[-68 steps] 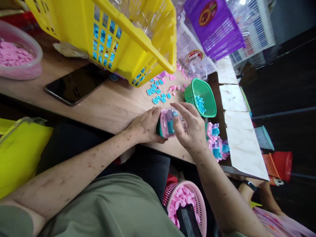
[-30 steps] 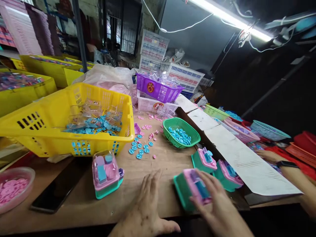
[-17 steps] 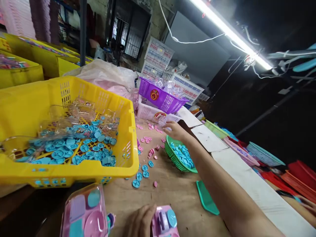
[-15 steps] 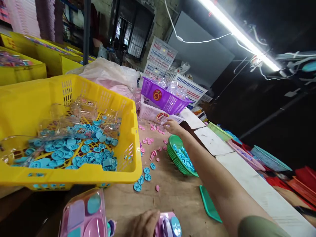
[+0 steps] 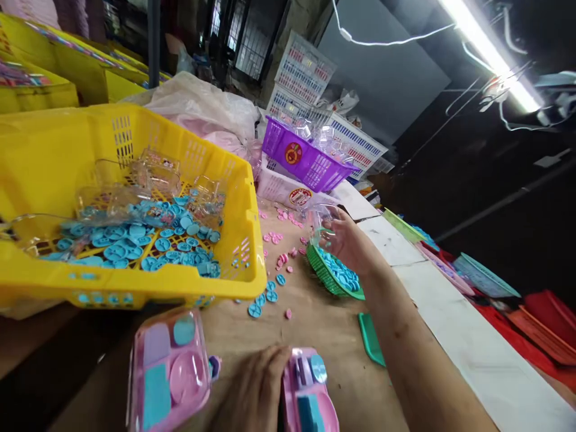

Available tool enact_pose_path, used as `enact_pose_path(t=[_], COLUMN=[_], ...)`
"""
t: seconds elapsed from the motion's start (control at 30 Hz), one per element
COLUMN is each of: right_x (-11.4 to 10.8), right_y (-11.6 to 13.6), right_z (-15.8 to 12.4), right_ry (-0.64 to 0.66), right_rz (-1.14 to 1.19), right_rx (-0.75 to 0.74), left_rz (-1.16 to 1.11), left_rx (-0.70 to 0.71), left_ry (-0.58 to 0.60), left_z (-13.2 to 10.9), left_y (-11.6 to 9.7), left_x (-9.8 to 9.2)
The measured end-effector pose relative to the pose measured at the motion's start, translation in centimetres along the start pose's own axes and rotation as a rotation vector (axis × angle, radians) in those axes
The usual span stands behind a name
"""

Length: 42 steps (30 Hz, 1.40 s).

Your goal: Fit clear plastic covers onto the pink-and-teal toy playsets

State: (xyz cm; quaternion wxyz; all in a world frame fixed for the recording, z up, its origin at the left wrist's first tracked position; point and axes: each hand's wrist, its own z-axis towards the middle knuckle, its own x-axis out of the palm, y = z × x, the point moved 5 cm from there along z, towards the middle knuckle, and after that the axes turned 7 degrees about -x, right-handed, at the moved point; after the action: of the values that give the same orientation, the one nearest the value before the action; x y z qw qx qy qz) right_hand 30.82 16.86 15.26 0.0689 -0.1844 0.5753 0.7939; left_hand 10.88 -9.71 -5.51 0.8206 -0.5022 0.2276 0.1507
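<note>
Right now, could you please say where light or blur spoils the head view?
In the head view, the tube light is blown out white and the dark wall sinks into near-black; in the same head view, the left hand looks soft and dim, the clear cover in the right hand nearly melts into its background, and highlights glint on the pink case at lower left.

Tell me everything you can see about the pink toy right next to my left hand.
The pink toy looks like glossy plastic, with rounded corners. Its top carries an upright purple part, a round light-blue disc, a teal block and a rounded pink part. It sits at the bottom of the picture, its near end cut off by the edge. The left hand has its fingertips against the toy's left side; whether it grips is unclear. Its underside is hidden.
</note>
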Motion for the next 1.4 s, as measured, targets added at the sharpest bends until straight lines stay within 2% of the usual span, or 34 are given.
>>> enact_pose_path(t=[0.07, 0.17, 0.23, 0.33, 0.43, 0.5, 0.6, 0.7, 0.8, 0.9, 1.0, 1.07, 1.13, 1.2, 1.3, 1.4], right_x=[1.7, 4.0, 5.0, 5.6, 5.2, 4.7, 3.8, 3.3, 2.9, 3.3, 3.8, 4.3, 5.1, 6.0, 7.1, 7.6], right_y=[2.3, 4.6, 5.3, 5.9, 6.2, 6.4, 6.3, 5.7, 5.4, 4.9, 3.4, 2.4, 1.6, 1.0, 0.4, 0.8], right_z=[-6.2, -14.3, -18.3, -21.8, -23.5, -23.9, -23.6, -22.7, -21.5, -21.5, -23.5, -25.2, -26.3, -26.8, -26.5, -26.0], right_ry=[0.061, 0.148, 0.165, 0.11, 0.045, 0.065, 0.255, 0.509, 0.59, 0.496, 0.239, 0.081, -0.022, -0.089, -0.172, -0.277], right_rz=[0.08, 0.084, 0.075, 0.084, 0.151, 0.208, 0.273, 0.286, 0.193, -0.003, -0.208, -0.23, -0.193, -0.144, -0.101, -0.057], right_rx=[0.004, 0.001, 0.022, 0.022, -0.003, -0.023, 0.018, 0.157, 0.205, 0.236, 0.397, 0.449, 0.379, 0.244, 0.039, -0.142], left_rz=[-0.076, -0.153, -0.174, -0.201, -0.211, -0.209, -0.21, -0.199, -0.19, -0.189, -0.185, -0.175, -0.162, -0.149, -0.14, -0.159], left_rx=[0.017, -0.049, -0.049, -0.034, -0.045, -0.037, -0.007, 0.004, -0.002, -0.008, 0.014, 0.029, 0.04, 0.058, 0.077, 0.026], left_ry=[0.041, 0.027, 0.041, 0.08, 0.069, 0.053, 0.054, 0.056, 0.056, 0.056, 0.054, 0.045, 0.028, 0.011, -0.007, -0.026], left_z=[0.2, 0.8, 1.2, 1.7, 1.9, 2.0, 2.1, 2.1, 2.1, 2.0, 1.9, 1.9, 1.9, 1.9, 1.9, 1.8], left_y=[-0.5, -1.3, -1.9, -2.3, -2.5, -2.6, -2.7, -2.4, -2.0, -1.9, -2.1, -2.1, -2.0, -1.9, -1.9, -1.6], left_x=[-0.8, -2.4, -3.2, -3.8, -4.1, -4.3, -4.3, -4.1, -4.0, -4.0, -4.1, -4.0, -3.8, -3.6, -3.3, -3.3])
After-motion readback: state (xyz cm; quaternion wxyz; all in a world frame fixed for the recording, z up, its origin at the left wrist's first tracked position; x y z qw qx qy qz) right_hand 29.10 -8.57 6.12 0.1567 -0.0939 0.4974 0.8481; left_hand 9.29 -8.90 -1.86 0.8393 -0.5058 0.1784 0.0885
